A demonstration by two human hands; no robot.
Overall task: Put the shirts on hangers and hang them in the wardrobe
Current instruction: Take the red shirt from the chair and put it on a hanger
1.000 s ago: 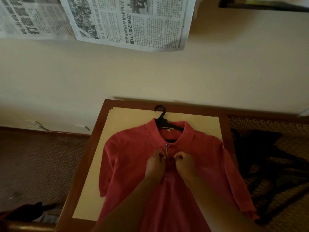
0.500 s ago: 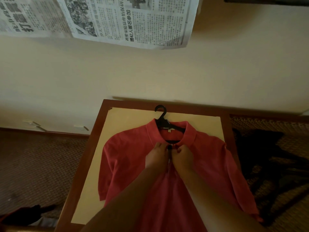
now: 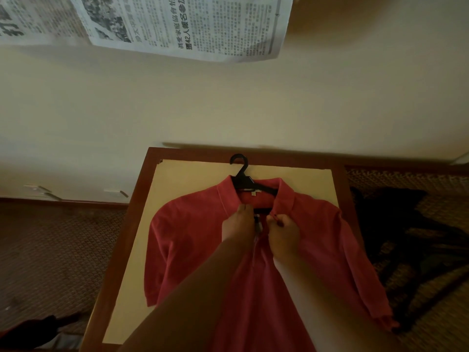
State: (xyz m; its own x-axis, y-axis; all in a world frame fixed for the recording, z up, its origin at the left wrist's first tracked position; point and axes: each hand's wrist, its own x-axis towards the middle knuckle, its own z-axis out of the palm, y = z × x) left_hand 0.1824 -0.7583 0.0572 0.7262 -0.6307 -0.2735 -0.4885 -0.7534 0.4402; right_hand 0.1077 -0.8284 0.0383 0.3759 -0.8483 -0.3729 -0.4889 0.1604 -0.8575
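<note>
A red polo shirt [image 3: 193, 240] lies flat, front up, on a small table [image 3: 142, 199]. A black plastic hanger [image 3: 242, 177] sits inside its neck, with the hook poking out past the collar toward the wall. My left hand [image 3: 238, 224] pinches the left edge of the placket just under the collar. My right hand [image 3: 283, 233] pinches the right edge of the placket beside it. Both hands meet at the top of the button opening, which gapes a little between them.
The table has a dark wooden rim and a pale top and stands against a cream wall. Newspaper sheets [image 3: 187, 24] hang on the wall above. Dark clothes [image 3: 396, 224] lie on a woven surface to the right. Brown carpet [image 3: 55, 250] lies to the left.
Both hands have moved up the placket toward the collar. The camera has tilted slightly, so the wall fills more of the view.
</note>
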